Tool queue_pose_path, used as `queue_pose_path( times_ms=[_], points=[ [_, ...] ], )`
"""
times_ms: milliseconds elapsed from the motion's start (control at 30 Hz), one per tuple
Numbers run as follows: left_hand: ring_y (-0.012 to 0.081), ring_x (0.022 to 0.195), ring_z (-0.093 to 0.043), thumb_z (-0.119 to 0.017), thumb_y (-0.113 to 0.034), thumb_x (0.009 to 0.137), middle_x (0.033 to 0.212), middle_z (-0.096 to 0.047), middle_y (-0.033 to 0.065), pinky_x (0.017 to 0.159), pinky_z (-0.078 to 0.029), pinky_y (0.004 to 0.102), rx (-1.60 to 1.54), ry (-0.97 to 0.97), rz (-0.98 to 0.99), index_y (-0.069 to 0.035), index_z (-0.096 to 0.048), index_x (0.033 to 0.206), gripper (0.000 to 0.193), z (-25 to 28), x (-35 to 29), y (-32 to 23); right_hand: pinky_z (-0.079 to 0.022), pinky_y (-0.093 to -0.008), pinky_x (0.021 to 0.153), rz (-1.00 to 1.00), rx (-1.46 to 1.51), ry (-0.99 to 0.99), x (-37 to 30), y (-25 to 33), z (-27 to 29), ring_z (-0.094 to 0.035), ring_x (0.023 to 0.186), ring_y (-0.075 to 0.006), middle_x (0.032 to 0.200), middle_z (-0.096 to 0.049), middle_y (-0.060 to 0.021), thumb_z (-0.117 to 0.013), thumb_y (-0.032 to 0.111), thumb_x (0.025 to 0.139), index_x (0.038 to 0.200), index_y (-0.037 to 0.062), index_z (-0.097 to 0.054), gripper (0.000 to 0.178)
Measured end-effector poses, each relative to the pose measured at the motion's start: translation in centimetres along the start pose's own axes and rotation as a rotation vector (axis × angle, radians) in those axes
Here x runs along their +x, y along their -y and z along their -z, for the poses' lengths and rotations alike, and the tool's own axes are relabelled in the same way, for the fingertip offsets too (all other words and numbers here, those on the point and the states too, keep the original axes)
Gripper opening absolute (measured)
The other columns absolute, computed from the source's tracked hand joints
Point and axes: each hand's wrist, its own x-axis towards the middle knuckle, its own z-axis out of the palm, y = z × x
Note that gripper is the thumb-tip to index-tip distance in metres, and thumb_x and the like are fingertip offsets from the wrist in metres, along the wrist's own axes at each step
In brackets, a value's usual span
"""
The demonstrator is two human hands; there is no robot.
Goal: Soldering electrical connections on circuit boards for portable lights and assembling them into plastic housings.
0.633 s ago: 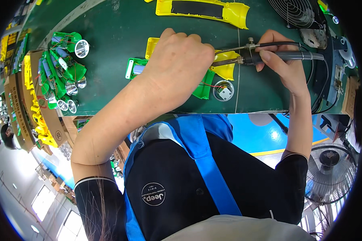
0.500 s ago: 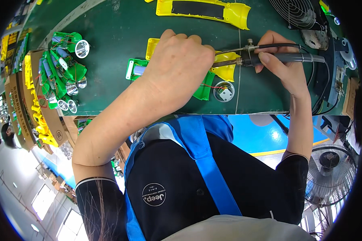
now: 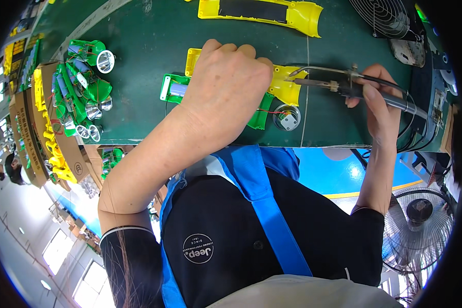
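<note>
My left hand (image 3: 228,84) is curled, knuckles up, over a yellow flashlight shell (image 3: 286,91) and a green shell (image 3: 258,119); its fingertips are hidden. A blue-grey battery cell (image 3: 178,89) shows in the green shell's left end. Red wires run from the green shell to a round lamp cup (image 3: 287,120) with a white block, lying on the table. In my right hand (image 3: 377,102) is a soldering iron (image 3: 357,91) with a thin metal feed tube along it. The iron's tip points left, over or just beside the yellow shell's flared end.
Several wired green flashlight halves with shiny reflectors (image 3: 93,110) lie at the left, beside a cardboard box (image 3: 69,126) with yellow parts. Another yellow shell (image 3: 256,11) lies at the far side. A small fan (image 3: 382,18) stands far right; black cables hang near my right wrist.
My right hand has drawn the soldering iron to the right, and its tip has come out from beside my left hand. The left hand has stayed almost in place.
</note>
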Motion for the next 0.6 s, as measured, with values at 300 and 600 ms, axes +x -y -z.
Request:
queue_pose_path(
  times_ms=[300, 600],
  points=[
    [0.0275, 0.076, -0.058, -0.056, -0.006, 0.074, 0.072, -0.057, 0.0107, 0.071, -0.042, 0.0369, -0.001, -0.064, -0.031, -0.004, -0.06, 0.075, 0.005, -0.5, -0.2, 0.3, -0.044, -0.0285, 0.067, 0.11, 0.133, -0.104, -1.0, -1.1, -1.1, -0.055, 0.067, -0.018, 0.073, -0.055, -0.0127, -0.054, 0.023, 0.086, 0.094, -0.0052, -0.049, 0.029],
    [0.0243, 0.075, -0.059, -0.058, -0.003, 0.067, 0.075, -0.058, 0.0081, 0.068, -0.041, 0.0362, -0.069, -0.13, -0.209, -0.006, -0.063, 0.078, 0.013, -0.6, -1.0, 2.5, -0.039, -0.0294, 0.071, 0.164, 0.268, -0.2, -1.6, -1.5, -3.0, -0.05, 0.073, -0.0178, 0.074, -0.053, -0.0108, -0.047, 0.02, 0.09, 0.098, -0.0027, -0.047, 0.024]
  ],
)
